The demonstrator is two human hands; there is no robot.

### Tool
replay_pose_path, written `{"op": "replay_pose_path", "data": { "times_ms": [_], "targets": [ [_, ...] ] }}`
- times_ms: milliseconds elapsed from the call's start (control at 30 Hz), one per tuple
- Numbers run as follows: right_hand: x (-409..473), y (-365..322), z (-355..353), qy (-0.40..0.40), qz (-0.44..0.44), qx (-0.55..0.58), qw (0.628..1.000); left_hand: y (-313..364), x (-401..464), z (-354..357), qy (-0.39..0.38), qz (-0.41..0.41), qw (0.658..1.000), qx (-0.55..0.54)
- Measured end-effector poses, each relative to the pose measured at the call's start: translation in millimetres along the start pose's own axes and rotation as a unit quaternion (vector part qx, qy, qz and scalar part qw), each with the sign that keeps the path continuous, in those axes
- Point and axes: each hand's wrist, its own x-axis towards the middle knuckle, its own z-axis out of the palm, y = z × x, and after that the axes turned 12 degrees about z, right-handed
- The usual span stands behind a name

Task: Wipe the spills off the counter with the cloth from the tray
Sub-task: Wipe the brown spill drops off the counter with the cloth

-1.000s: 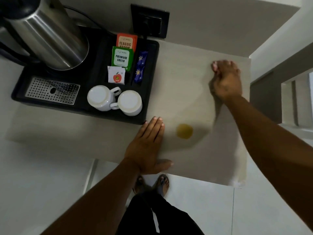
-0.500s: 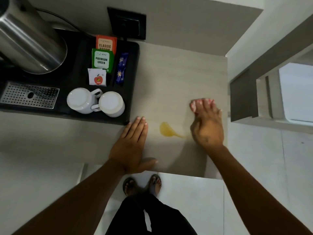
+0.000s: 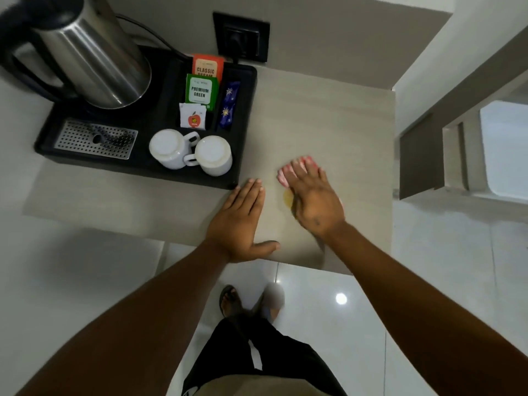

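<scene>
My right hand presses flat on a pink cloth on the beige counter; only the cloth's far edge shows past my fingers. A yellow spill peeks out at the left edge of that hand, mostly covered by it. My left hand lies flat and open on the counter just left of the spill, with the thumb at the front edge. The black tray stands to the left of both hands.
On the tray are a steel kettle, two upturned white cups, tea sachets and a metal drip grate. A black wall socket is behind. The counter ends just right of my right hand; white floor tiles lie below.
My right hand has swept the cloth from the counter's far right corner toward me and then left onto the spill, which is smeared and now mostly covered. My left hand has stayed put.
</scene>
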Motion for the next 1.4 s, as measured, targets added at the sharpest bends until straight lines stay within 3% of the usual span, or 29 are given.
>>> {"op": "replay_pose_path", "data": {
  "times_ms": [67, 133, 300, 467, 667, 733, 800, 867, 967, 1100, 1267, 1400],
  "targets": [
    [-42.0, 25.7, -2.9, -0.005, 0.027, -0.020, 0.999, 3.3, -8.5, 3.1, 0.019, -0.005, 1.000, 0.003],
    [-64.6, 55.6, -13.3, 0.016, 0.110, -0.008, 0.994, 3.5, -20.4, 7.9, 0.028, -0.021, 0.999, 0.015],
    [-16.3, 76.4, -27.6, 0.057, 0.232, 0.030, 0.971, 4.5, -30.9, 9.8, 0.024, -0.028, 0.999, 0.029],
    [25.3, 7.8, -11.3, 0.047, 0.172, 0.053, 0.983, 2.8, -31.2, 10.2, 0.017, -0.019, 0.999, 0.040],
    [-71.5, -57.5, 26.8, 0.015, 0.039, 0.016, 0.999, -16.2, -37.3, 2.1, -0.025, 0.025, 0.998, 0.059],
    [-104.3, -35.5, 22.9, 0.009, 0.085, 0.024, 0.996, -18.9, -39.3, 2.4, -0.037, 0.030, 0.997, 0.065],
    [-116.1, -1.4, 10.5, 0.034, 0.185, 0.044, 0.981, -19.0, -39.6, 2.9, -0.051, 0.030, 0.996, 0.072],
    [-105.5, 26.8, -2.3, 0.059, 0.274, 0.058, 0.958, -18.7, -39.4, 2.5, -0.057, 0.026, 0.995, 0.083],
    [-64.7, 37.7, -7.2, 0.084, 0.330, 0.075, 0.937, -19.1, -38.8, -1.3, -0.074, 0.024, 0.993, 0.084],
    [-33.9, -24.9, 8.4, 0.088, 0.281, 0.086, 0.952, -18.3, -34.7, -2.4, -0.070, 0.037, 0.994, 0.072],
    [-91.7, -94.7, 38.6, 0.082, 0.197, 0.053, 0.975, -19.8, -36.6, 1.5, -0.067, 0.055, 0.993, 0.077],
    [-134.8, -40.2, 22.0, 0.090, 0.297, 0.071, 0.948, -25.1, -39.8, 0.0, -0.068, 0.050, 0.992, 0.090]
  ]
}}
